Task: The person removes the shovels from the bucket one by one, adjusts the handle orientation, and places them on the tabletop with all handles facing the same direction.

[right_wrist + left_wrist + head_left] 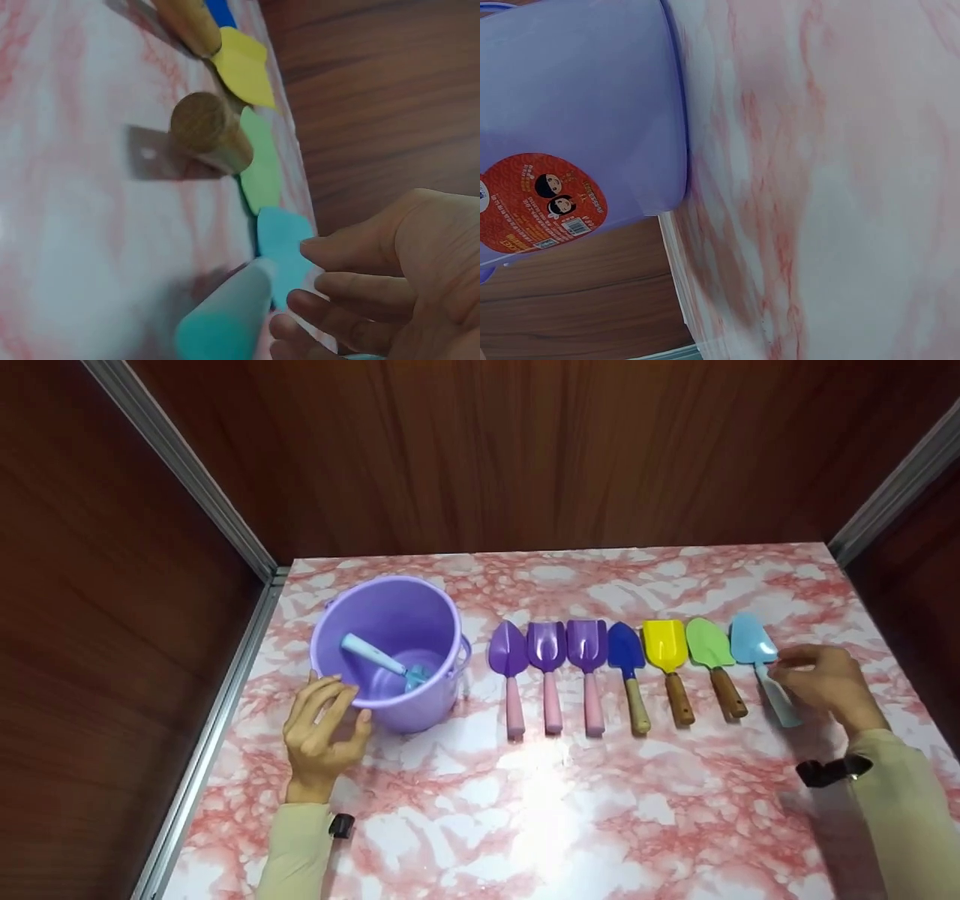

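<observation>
At the left of the table stands a purple bucket (416, 712) holding a light blue-handled tool (375, 655), whose teal head is partly hidden by the rim. My left hand (319, 742) is at the bucket's near-left rim, fingertips touching it and thumb apart; no fingers appear in the left wrist view. Beside the light blue trowel (752, 639), at the right end of a row, is my right hand (825, 682). Its fingers are loosely bent near the trowel's pale handle (229, 315), with a gap visible in the right wrist view.
Leftward from there lie a green trowel (709, 641), a yellow shovel (664, 643), a blue trowel (625, 646), two purple shovels (586, 643) and a purple trowel (508, 649). Brown wooden panels (525, 457) enclose the marbled table (525, 825).
</observation>
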`<state>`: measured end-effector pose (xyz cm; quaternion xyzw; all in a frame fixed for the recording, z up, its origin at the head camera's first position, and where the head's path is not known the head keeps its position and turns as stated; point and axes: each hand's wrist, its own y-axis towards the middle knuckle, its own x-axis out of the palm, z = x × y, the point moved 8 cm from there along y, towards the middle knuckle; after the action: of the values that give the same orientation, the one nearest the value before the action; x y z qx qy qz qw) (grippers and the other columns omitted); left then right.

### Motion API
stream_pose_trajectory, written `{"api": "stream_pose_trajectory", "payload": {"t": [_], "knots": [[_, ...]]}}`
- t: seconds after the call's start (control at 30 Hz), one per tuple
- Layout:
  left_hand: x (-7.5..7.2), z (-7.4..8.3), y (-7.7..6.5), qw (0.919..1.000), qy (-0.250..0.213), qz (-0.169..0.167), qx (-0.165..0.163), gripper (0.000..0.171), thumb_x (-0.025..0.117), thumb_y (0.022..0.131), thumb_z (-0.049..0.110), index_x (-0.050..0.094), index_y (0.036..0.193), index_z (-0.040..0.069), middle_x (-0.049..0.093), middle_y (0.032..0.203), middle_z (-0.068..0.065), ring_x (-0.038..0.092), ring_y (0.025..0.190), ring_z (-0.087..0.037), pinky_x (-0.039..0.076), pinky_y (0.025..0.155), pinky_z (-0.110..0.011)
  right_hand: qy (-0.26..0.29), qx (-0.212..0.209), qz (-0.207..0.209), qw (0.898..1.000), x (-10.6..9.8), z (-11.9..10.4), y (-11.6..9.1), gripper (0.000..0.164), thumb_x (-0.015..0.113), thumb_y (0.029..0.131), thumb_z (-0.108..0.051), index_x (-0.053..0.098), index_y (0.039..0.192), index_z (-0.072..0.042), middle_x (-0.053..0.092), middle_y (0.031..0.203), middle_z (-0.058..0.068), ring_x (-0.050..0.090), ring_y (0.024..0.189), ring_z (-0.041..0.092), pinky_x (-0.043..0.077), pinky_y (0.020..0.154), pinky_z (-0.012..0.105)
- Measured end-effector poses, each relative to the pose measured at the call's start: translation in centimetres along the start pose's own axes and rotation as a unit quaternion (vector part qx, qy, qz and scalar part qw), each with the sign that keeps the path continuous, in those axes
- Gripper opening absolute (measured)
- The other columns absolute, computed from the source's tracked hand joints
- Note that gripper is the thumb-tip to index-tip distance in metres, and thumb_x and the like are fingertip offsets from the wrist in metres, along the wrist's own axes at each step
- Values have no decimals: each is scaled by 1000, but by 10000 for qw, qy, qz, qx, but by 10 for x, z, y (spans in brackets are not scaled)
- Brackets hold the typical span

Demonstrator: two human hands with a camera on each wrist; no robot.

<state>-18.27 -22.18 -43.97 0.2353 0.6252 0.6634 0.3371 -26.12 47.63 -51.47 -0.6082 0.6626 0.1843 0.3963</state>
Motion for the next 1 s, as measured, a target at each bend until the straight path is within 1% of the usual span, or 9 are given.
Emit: {"api": "stream_pose_trajectory", "payload": {"t": [0.17,0.23,0.33,0.43,0.53,0.63,0.73,0.8,1.0], "knots": [[-2,-1,0,10000,19,40,19,34,74,94,29,82,93,-3,78,88,-22,73,85,-45,62,103,-61,-102,-511,126,9986,-6,-40,10,59,67,103,-32,56,145,8,60,140,36,67,104,23,56,71,20],[-2,-1,-1,10000,48,61,13,35,74,95,30,82,93,-3,77,88,-22,73,85,-45,62,102,-61,-93,-795,176,9966,-7,-60,14,57,66,104,-31,57,145,7,61,139,36,70,102,25,54,66,13],[-3,-3,-2,9999,87,66,2,36,73,96,32,82,93,-3,77,88,-22,73,86,-45,63,102,-61,-170,-1185,224,9926,-3,-97,19,51,65,105,-30,61,143,4,62,140,34,69,114,43,51,66,9],[-4,-4,-3,9998,189,-45,14,37,72,97,32,81,94,-3,77,89,-22,73,87,-44,62,105,-60,-268,-1436,118,9892,5,-137,22,46,65,106,-28,63,143,-1,64,141,29,65,119,47,54,74,14],[-2,-5,-3,9989,340,-332,4,37,69,98,33,80,94,-2,77,91,-20,73,91,-42,60,109,-58,-360,-1852,47,9820,13,-184,20,39,65,106,-22,66,141,-4,67,138,25,67,117,43,63,84,26],[3,-6,-3,9958,457,-790,7,37,66,101,34,79,97,0,77,96,-19,73,97,-40,58,115,-53,-375,-2569,107,9657,22,-241,17,34,67,103,-15,71,134,-2,72,130,25,71,112,44,69,87,40],[7,-6,-3,9929,453,-1096,18,36,65,103,34,78,101,1,77,99,-19,72,101,-40,56,118,-49,-426,-3343,220,9412,37,-297,15,30,68,99,-6,74,127,1,75,122,25,75,104,44,70,86,49],[8,-6,-3,9925,424,-1145,35,36,64,104,33,78,102,1,77,100,-19,72,102,-40,55,119,-49,-493,-3714,146,9271,53,-328,14,29,69,98,-4,74,125,2,76,122,25,76,104,42,68,90,55],[6,-6,-5,9925,398,-1154,23,35,63,105,33,77,99,1,77,99,-17,72,101,-41,55,118,-51,-1032,-4360,-299,8935,108,-398,0,31,71,97,-7,74,127,-2,75,127,18,74,111,37,65,99,52]]}}
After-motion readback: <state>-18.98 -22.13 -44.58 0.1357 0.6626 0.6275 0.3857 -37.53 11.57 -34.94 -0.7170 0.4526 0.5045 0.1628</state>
